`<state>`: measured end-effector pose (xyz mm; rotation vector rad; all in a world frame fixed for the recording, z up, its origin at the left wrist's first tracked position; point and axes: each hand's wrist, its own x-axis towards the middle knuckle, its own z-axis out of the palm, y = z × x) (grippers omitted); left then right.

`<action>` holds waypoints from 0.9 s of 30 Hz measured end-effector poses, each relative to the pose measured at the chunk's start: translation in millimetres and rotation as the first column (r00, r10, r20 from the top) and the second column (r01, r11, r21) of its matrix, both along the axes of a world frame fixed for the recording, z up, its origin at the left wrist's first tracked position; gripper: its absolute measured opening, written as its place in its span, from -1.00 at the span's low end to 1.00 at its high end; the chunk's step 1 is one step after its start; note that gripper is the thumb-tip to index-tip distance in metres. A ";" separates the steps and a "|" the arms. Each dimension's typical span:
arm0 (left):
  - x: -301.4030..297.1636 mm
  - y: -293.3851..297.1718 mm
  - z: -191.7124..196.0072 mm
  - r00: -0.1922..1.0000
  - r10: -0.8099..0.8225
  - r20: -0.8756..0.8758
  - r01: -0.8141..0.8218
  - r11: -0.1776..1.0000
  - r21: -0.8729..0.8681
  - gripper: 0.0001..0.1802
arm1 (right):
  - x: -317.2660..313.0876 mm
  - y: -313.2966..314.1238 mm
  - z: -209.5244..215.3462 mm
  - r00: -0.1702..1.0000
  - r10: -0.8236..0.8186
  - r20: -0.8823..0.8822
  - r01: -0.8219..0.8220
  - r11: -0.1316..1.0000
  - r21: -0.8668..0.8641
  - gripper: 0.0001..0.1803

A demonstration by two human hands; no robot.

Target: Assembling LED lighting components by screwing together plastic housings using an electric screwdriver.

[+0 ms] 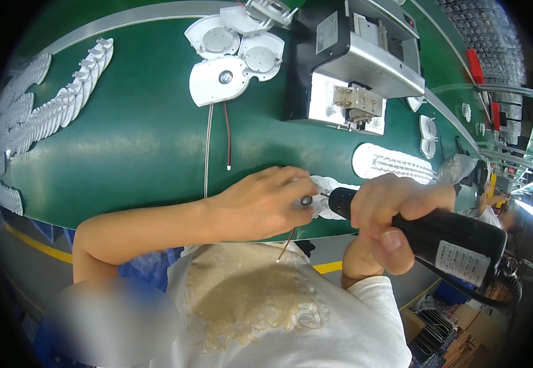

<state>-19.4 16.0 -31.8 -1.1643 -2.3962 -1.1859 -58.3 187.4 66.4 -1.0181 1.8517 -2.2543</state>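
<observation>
Head view shows a white plastic part (333, 183) at the near edge of the green table (144, 138), pale and glossy, with a curved outline and raised details; most of its left side is hidden by fingers. A round dark metal piece (305, 200) sits by those fingertips, and a thin red-and-black wire (287, 244) hangs over the edge below. The person's right grip (395, 214) is clenched around a black power screwdriver (462, 239), its nose pointing left, covering the part's near right side. The left grip (269, 199) bends over the part; whether it pinches or only presses, I cannot tell. Farther off stand a black-and-silver machine (367, 67), overlapping white housings (214, 86) with hanging wires, a slotted white tray (364, 161) and, far left, nested white pieces (73, 98).
</observation>
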 end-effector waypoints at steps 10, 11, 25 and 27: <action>2.9 -3.3 2.4 1.000 -0.016 0.013 0.016 1.000 -0.006 -0.77 | -70.0 4.2 37.1 0.996 -0.086 -0.036 0.069 0.939 -0.336 -0.55; 1.7 -2.4 2.2 1.000 -0.027 0.008 0.027 1.000 -0.006 -0.77 | -74.4 0.8 39.9 0.992 -0.119 -0.044 0.099 0.944 -0.313 -0.56; 2.8 -2.2 -2.1 0.998 -0.021 0.054 0.020 0.999 0.033 -0.78 | -89.6 -21.8 26.6 0.995 -0.090 0.039 0.096 0.982 -0.165 -0.65; 2.9 -3.1 -3.6 0.999 -0.011 0.040 0.010 0.999 0.041 -0.78 | -74.8 -14.8 24.5 0.999 -0.041 0.035 0.047 0.977 -0.210 -0.59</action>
